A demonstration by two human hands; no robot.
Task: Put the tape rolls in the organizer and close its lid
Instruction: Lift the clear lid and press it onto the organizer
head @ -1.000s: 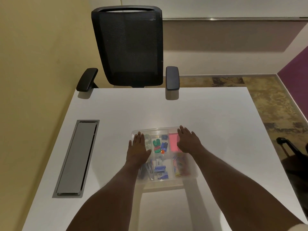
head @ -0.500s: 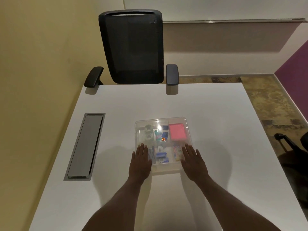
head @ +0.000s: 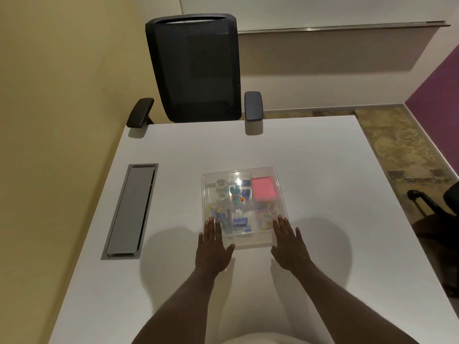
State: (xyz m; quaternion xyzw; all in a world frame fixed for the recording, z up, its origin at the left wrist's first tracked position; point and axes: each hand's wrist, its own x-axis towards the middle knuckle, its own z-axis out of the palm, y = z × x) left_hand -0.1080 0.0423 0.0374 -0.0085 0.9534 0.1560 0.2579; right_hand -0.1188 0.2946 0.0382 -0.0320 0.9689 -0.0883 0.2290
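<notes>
A clear plastic organizer point(head: 279, 194) lies on the white desk with its transparent lid down over the compartments. Two clear tape rolls point(head: 221, 189) sit in its far-left compartment. Other compartments hold a pink sticky-note pad point(head: 263, 188), coloured clips and small stationery. My left hand point(head: 213, 247) lies flat at the organizer's near-left corner, fingers spread, fingertips on the lid's edge. My right hand point(head: 289, 244) lies flat at the near-right corner in the same way. Neither hand holds anything.
The white desk point(head: 323, 219) stretches around the box. A grey cable-tray cover point(head: 130, 211) is set into the desk at the left. A black mesh office chair point(head: 196, 68) stands at the far edge. Another chair's base point(head: 437, 214) shows at the right.
My hands have slid from the far half of the lid back to its near corners. The view has tilted slightly, so the organizer appears further from me.
</notes>
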